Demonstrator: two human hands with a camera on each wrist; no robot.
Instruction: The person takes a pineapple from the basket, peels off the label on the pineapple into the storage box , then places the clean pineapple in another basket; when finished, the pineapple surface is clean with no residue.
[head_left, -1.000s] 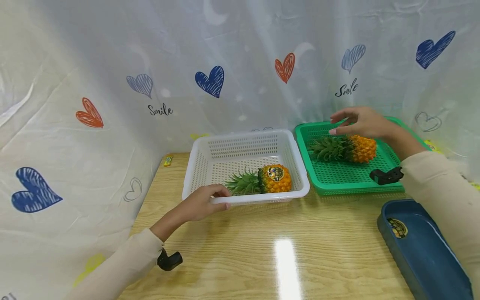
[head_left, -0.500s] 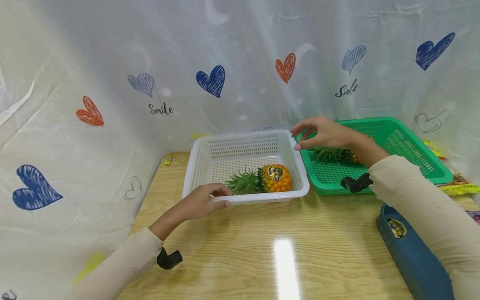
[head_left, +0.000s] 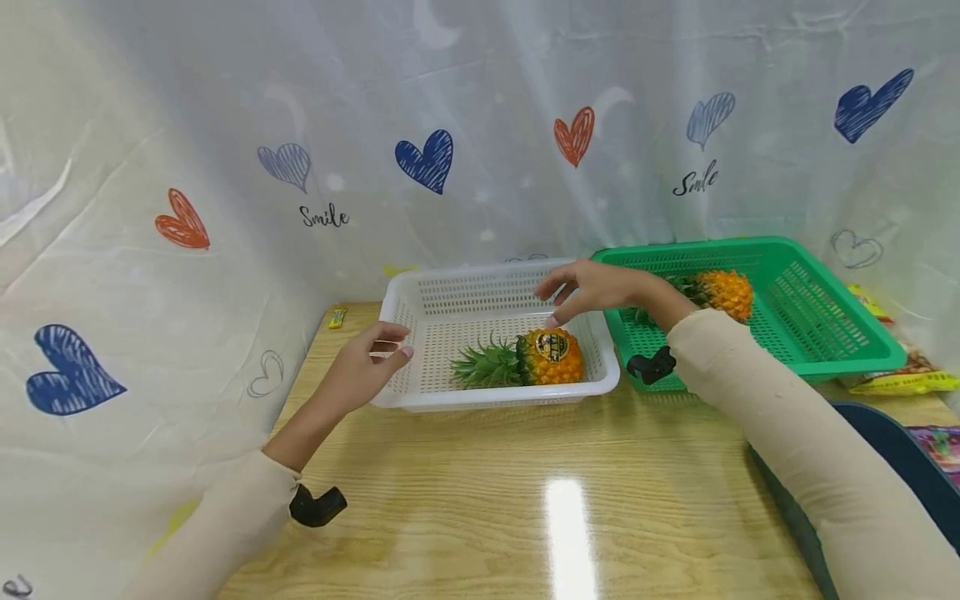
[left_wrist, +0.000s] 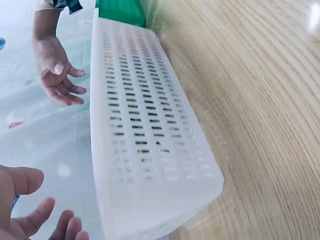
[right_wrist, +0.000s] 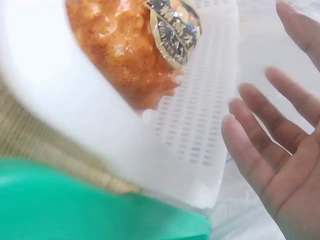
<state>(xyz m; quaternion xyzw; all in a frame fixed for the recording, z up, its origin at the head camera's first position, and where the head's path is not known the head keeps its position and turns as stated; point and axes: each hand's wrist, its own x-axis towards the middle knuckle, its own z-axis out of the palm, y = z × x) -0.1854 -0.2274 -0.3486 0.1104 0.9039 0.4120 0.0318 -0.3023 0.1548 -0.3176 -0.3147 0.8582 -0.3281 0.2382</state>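
A white plastic basket point(head_left: 487, 399) stands at the back of the table, and a small orange pineapple point(head_left: 551, 357) with a round label lies in it, leaves to the left. At the basket's left front corner hovers my left hand point(head_left: 363, 367), fingers spread and holding nothing. My right hand point(head_left: 592, 287) is over the basket's right side, above the pineapple, its fingers loosely bent and bare. The right wrist view shows that hand point(right_wrist: 285, 150) apart from the basket's rim point(right_wrist: 65, 110). To the right, a green basket point(head_left: 832, 333) holds another pineapple point(head_left: 726, 293), its leaves partly behind my right wrist.
A dark blue tray point(head_left: 888, 437) sits at the right, partly covered by my right sleeve point(head_left: 795, 417). Snack packets point(head_left: 903, 379) lie beside the green basket. A small yellow packet point(head_left: 337, 318) is at the back left, and a printed curtain point(head_left: 495, 167) hangs behind.
My right hand has moved left from over the green basket to above the white one. The left hand has let go of the white basket's front rim and risen to the left.
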